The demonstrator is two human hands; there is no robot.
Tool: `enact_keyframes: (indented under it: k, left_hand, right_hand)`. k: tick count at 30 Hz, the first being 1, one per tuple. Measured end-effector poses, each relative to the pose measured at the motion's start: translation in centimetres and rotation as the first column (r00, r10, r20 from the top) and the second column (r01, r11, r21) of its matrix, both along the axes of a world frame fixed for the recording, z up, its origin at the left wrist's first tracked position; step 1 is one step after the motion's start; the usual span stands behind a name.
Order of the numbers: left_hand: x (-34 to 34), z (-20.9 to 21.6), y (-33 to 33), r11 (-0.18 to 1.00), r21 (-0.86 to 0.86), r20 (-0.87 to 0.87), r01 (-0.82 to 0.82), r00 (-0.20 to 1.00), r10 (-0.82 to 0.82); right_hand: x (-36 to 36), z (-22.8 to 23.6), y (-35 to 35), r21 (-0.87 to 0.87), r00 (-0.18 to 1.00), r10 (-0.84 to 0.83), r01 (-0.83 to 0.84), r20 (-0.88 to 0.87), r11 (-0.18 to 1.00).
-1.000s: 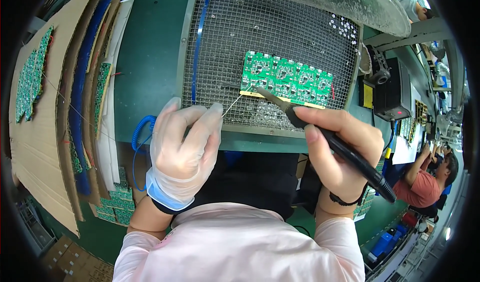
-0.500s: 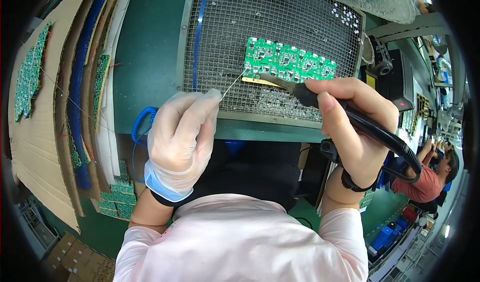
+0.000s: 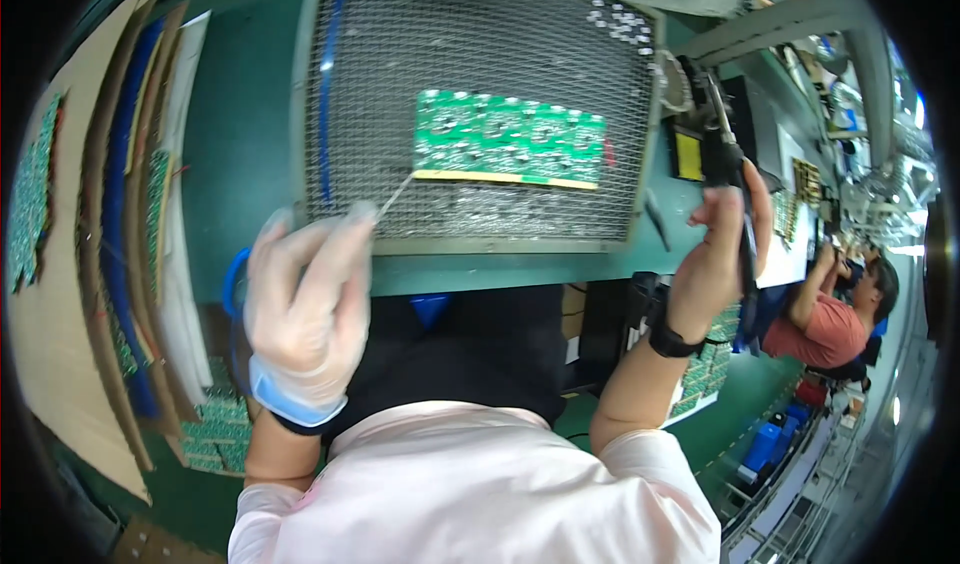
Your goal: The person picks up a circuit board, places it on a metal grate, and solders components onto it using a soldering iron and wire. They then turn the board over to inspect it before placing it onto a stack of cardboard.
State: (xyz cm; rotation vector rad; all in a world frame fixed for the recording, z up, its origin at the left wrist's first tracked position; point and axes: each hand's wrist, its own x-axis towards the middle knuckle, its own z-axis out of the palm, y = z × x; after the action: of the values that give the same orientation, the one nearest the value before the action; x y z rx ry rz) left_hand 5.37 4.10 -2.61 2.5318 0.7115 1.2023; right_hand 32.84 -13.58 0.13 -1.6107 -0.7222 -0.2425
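A green circuit board panel (image 3: pixel 510 136) with a yellow strip along its near edge lies on a wire-mesh tray (image 3: pixel 375 74). My left hand (image 3: pixel 305 309), in a thin translucent glove, pinches a thin strand of solder wire (image 3: pixel 397 197) whose tip is by the board's near left corner. Off the tray's right side, my right hand (image 3: pixel 715 249) is bare and wrapped round the black handle of a soldering iron (image 3: pixel 728 154). The iron's metal end points away from me, apart from the board, and is somewhat blurred.
Small white parts (image 3: pixel 622 26) lie in the tray's far right corner. A yellow pad (image 3: pixel 688 154) sits right of the tray. Upright cardboard sheets (image 3: pixel 75 214) and boards stand at the left. Another person (image 3: pixel 820 319) sits farther off at the right.
My right hand has carried the soldering iron off the board and away to the right, turning its tip away from me. The whole view has shifted; my left hand still pinches the wire.
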Motion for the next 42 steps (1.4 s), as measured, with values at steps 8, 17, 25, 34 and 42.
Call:
enact_keyframes:
  k: [8, 17, 25, 34, 42]
  left_hand:
    - [0.1, -0.1, 0.1, 1.000, 0.001, -0.024, 0.004, 1.000, -0.004]
    - [0.3, -0.6, -0.1, 1.000, -0.012, -0.011, 0.017, 1.000, -0.017]
    - [0.1, -1.0, 0.1, 1.000, -0.003, -0.009, 0.026, 1.000, -0.026]
    - [0.3, -1.2, 0.2, 0.999, -0.013, -0.020, 0.039, 0.999, -0.039]
    - [0.4, -1.5, 0.4, 0.999, -0.023, -0.018, 0.048, 0.999, -0.048]
  right_hand:
    - [0.5, -0.1, -0.1, -0.154, 0.994, -0.092, 0.082, -0.060, 0.985]
    - [-5.6, 2.9, 1.3, -0.203, 0.920, 0.391, -0.379, 0.020, 0.903]
    - [-7.1, 3.7, 4.4, -0.279, 0.859, 0.496, -0.510, -0.124, 0.813]
    - [-6.7, 4.1, 5.0, -0.330, 0.834, 0.543, -0.543, -0.100, 0.773]
    - [-6.1, 4.4, 5.3, -0.377, 0.825, 0.565, -0.535, -0.037, 0.756]
